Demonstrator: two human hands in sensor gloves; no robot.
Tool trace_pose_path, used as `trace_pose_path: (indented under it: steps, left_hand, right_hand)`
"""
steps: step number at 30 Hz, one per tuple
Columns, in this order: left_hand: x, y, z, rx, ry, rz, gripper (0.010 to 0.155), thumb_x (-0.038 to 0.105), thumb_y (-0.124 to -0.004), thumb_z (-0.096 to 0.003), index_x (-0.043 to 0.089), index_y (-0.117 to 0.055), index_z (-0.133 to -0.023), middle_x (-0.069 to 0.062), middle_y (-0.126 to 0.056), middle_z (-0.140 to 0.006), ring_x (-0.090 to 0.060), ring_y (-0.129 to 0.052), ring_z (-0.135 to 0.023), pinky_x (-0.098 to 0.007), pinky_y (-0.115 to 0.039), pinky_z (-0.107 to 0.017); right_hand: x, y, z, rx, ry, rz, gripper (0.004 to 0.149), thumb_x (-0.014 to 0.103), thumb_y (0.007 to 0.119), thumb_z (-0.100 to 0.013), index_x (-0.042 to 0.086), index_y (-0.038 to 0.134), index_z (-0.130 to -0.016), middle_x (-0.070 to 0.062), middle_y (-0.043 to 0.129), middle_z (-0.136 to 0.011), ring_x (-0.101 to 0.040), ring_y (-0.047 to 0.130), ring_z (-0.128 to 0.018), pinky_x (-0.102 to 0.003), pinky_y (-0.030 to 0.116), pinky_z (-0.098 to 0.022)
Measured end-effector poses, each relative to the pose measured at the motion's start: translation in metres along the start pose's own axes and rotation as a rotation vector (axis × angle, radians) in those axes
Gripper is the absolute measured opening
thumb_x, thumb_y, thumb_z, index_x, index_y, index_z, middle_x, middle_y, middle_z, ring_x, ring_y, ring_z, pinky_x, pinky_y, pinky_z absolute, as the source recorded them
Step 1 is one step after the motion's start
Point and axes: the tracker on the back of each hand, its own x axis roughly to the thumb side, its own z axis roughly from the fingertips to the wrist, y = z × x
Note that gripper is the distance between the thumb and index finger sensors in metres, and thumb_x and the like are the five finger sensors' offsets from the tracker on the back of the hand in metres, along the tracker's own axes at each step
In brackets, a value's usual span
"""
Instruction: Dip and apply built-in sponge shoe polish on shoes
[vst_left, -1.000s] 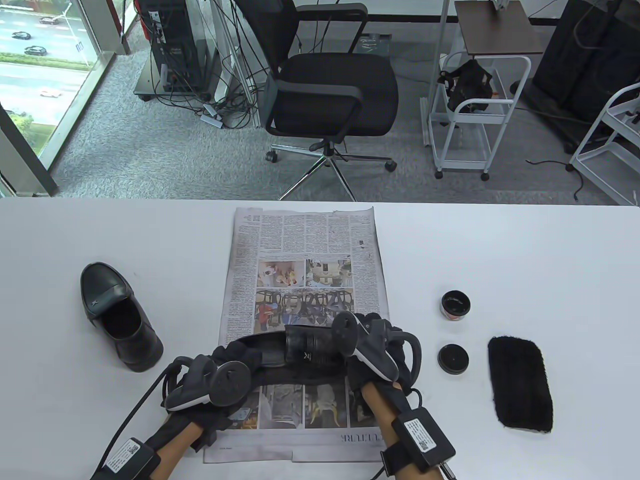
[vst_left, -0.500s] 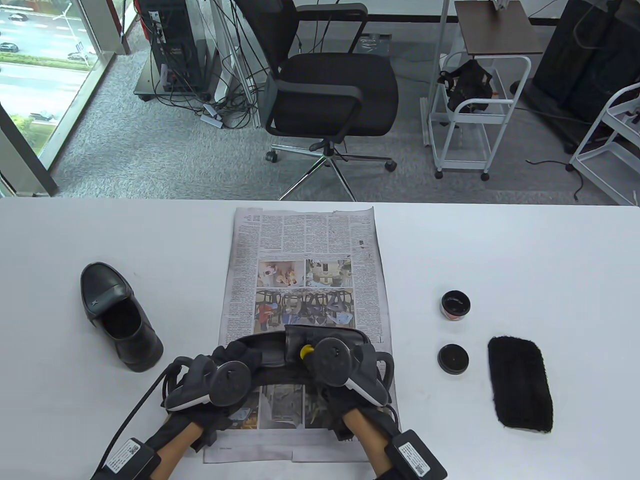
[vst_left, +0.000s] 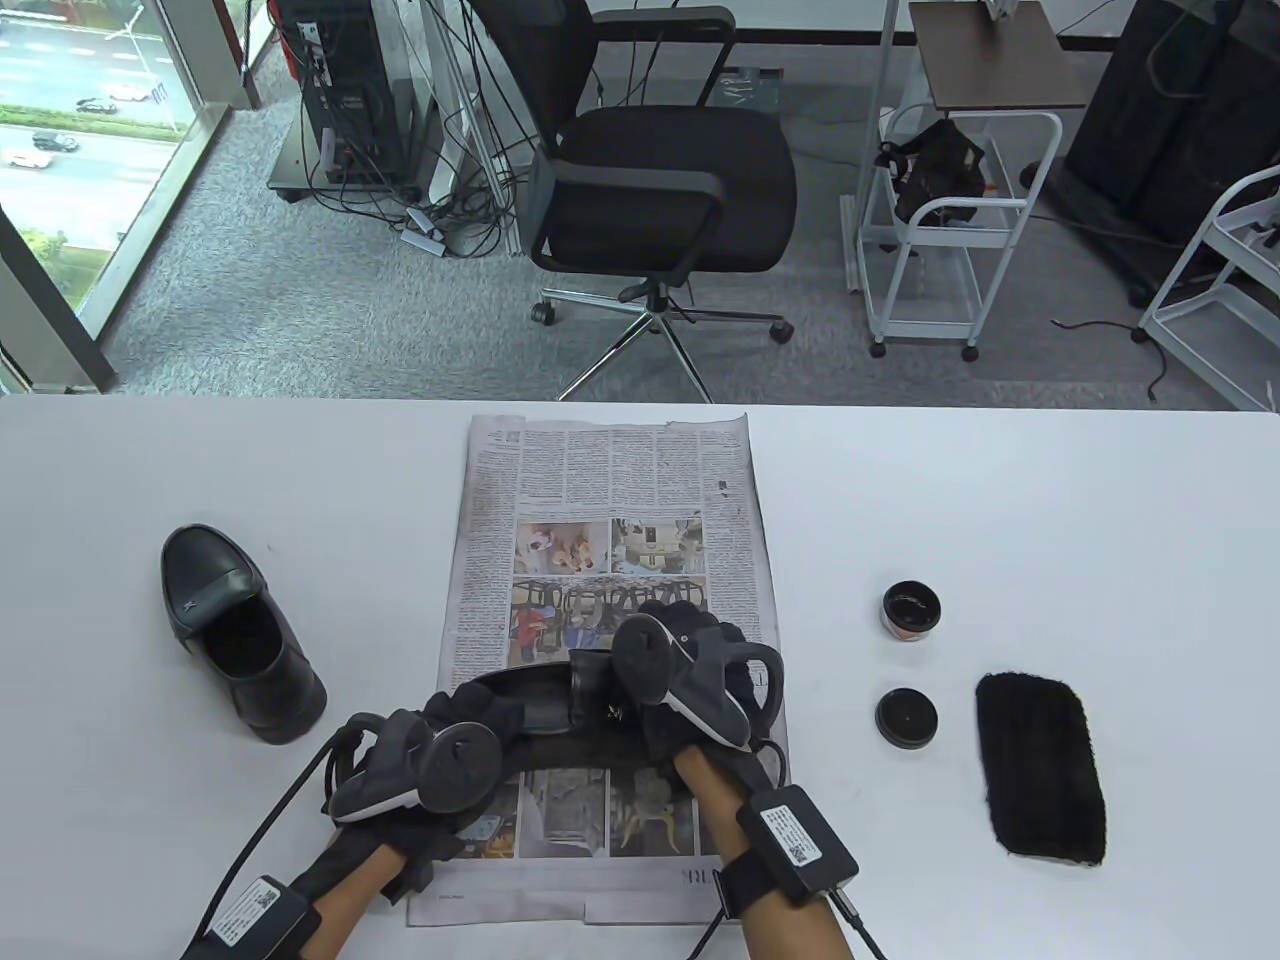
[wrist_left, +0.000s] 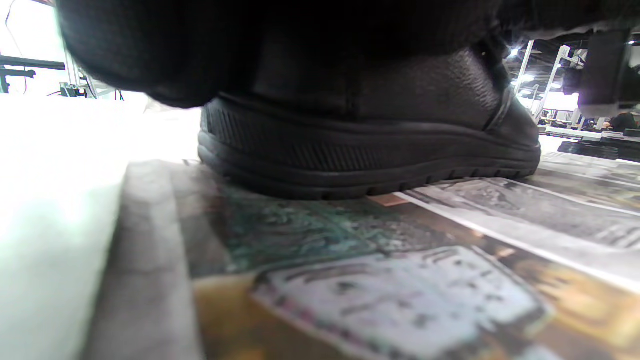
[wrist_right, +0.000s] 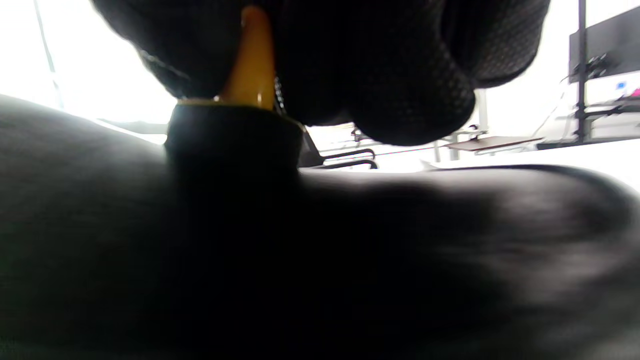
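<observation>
Nearby, second shoe (vst_left: 240, 640) left; open polish tin (vst_left: 911, 609), lid (vst_left: 906, 717), cloth (vst_left: 1041, 767) right; hand grips undeterminable.

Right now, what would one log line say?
left hand: holds shoe | right hand: presses sponge applicator on shoe | polish jar: open

Grey carpet (vst_left: 300, 300), black office chair (vst_left: 660, 170), white carts (vst_left: 950, 220) (right side), window (vst_left: 70, 130) left, daylight.

1. Table view: high, looking down and outward over the white table (vst_left: 1000, 480).
2. Left wrist view: near table level, facing the ridged sole of the black leather shoe (wrist_left: 370, 165) close up.
3. Right wrist view: almost against that shoe (wrist_right: 400, 260); all three views share it.
</observation>
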Motion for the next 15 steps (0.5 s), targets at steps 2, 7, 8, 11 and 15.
trace_pose_path:
  steps: [2, 7, 8, 11, 15]
  left_hand:
    - [0.000, 0.000, 0.000, 0.000, 0.000, 0.000, 0.050, 0.047, -0.062, -0.0609, 0.017, -0.056, -0.101, -0.008, -0.058, -0.090, -0.045, -0.083, -0.065, -0.060, -0.074, -0.052]
    - [0.000, 0.000, 0.000, 0.001, 0.000, 0.000, 0.050, 0.047, -0.062, -0.0609, 0.017, -0.056, -0.101, -0.008, -0.058, -0.090, -0.045, -0.083, -0.065, -0.060, -0.074, -0.052]
    - [0.000, 0.000, 0.000, 0.000, 0.000, 0.000, 0.050, 0.047, -0.062, -0.0609, 0.017, -0.056, -0.101, -0.009, -0.058, -0.090, -0.045, -0.083, -0.065, -0.060, -0.074, -0.052]
    - [0.000, 0.000, 0.000, 0.000, 0.001, 0.000, 0.050, 0.047, -0.062, -0.0609, 0.017, -0.056, -0.101, -0.008, -0.058, -0.090, -0.045, -0.083, -0.065, -0.060, -0.074, -0.052]
    - [0.000, 0.001, 0.001, 0.000, 0.002, 0.000, 0.050, 0.047, -0.062, -0.0609, 0.017, -0.056, -0.101, -0.008, -0.058, -0.090, -0.045, -0.083, -0.066, -0.061, -0.074, -0.052]
  right_hand:
    - [-0.010, 0.000, 0.001, 0.021, 0.027, 0.044, 0.047, 0.038, 0.081, -0.041, 0.014, 0.082, -0.081, -0.011, 0.095, -0.059, -0.029, 0.098, -0.044, -0.058, 0.077, -0.054]
    - [-0.031, -0.006, 0.017, 0.036, 0.051, 0.081, 0.046, 0.038, 0.082, -0.041, 0.015, 0.083, -0.080, -0.010, 0.095, -0.057, -0.028, 0.097, -0.042, -0.058, 0.078, -0.053]
    - [-0.032, -0.007, 0.020, 0.038, 0.049, 0.078, 0.046, 0.038, 0.082, -0.041, 0.014, 0.083, -0.080, -0.010, 0.095, -0.056, -0.028, 0.098, -0.041, -0.057, 0.079, -0.052]
    - [-0.034, -0.009, 0.033, 0.063, 0.043, 0.063, 0.046, 0.040, 0.081, -0.041, 0.013, 0.083, -0.078, -0.010, 0.096, -0.054, -0.026, 0.098, -0.039, -0.057, 0.080, -0.051]
    - [-0.028, -0.007, 0.048, 0.092, 0.035, -0.018, 0.046, 0.040, 0.080, -0.042, 0.013, 0.083, -0.078, -0.010, 0.096, -0.054, -0.026, 0.099, -0.038, -0.056, 0.081, -0.050]
